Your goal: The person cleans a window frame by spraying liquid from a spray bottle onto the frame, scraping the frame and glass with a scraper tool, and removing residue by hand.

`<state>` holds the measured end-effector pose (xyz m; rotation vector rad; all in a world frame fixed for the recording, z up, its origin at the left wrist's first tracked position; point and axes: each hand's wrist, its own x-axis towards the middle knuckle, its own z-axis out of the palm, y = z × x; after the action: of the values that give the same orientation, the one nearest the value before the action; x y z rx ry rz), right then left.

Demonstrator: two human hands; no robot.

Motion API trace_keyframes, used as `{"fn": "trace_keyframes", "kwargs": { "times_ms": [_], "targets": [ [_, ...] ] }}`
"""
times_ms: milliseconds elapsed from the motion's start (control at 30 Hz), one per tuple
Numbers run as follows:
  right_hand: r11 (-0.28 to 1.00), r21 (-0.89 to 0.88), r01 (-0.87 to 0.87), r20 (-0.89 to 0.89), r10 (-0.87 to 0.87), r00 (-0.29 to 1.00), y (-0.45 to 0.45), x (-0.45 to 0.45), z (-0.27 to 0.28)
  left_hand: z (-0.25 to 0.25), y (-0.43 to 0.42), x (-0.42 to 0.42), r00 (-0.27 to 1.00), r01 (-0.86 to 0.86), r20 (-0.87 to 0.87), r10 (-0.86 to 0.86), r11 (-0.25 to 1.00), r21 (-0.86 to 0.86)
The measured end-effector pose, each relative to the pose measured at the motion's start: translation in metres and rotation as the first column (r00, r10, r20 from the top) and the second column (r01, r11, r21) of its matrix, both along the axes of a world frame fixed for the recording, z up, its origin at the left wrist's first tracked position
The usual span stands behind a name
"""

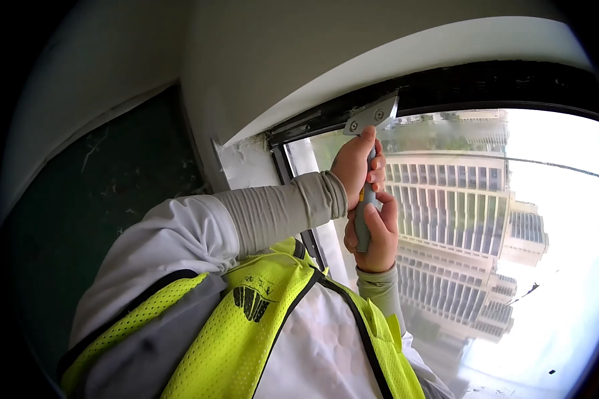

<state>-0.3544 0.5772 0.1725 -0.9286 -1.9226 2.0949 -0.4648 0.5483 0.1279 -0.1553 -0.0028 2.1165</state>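
a building's interior: window [569, 193], towers [446, 213] outside

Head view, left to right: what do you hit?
Dark green surface → ribbed grey forearm sleeve → scraper handle → high-rise outside.

Dotted yellow-green vest [209, 339] with black edging [366, 340], grey scraper handle [363, 233], black window frame [499, 81]

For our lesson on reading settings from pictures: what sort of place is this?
Probably a room high in a building, perhaps under repair: a dark-framed window shows large blocks outside, the wearer has a bright yellow vest, and a scraper-like tool meets the frame.
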Motion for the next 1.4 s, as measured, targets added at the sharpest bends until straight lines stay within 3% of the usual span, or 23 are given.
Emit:
{"fn": "trace_keyframes", "kwargs": {
  "times_ms": [633, 700, 833, 1400],
  "targets": [
    [0.999, 0.008, -0.045, 0.027, 0.045, 0.999, 0.004, 0.002, -0.007, -0.010, -0.002, 0.003, 0.999, 0.037, 0.032, -0.039, 0.998, 0.051],
    [0.999, -0.010, -0.039, 0.043, 0.039, 0.998, 0.004, -0.003, -0.008, -0.011, -0.002, -0.005, 1.000, -0.021, 0.010, 0.021, 0.999, -0.034],
    [0.998, -0.016, -0.061, 0.040, 0.061, 0.997, 0.008, 0.000, -0.014, -0.014, -0.003, 0.001, 0.999, 0.037, 0.039, -0.037, 0.999, 0.017],
    [0.998, -0.050, -0.032, 0.066, 0.035, 0.997, 0.007, -0.003, -0.023, -0.033, 0.001, -0.004, 0.998, -0.026, 0.057, 0.028, 0.999, -0.032]
  ]
}}
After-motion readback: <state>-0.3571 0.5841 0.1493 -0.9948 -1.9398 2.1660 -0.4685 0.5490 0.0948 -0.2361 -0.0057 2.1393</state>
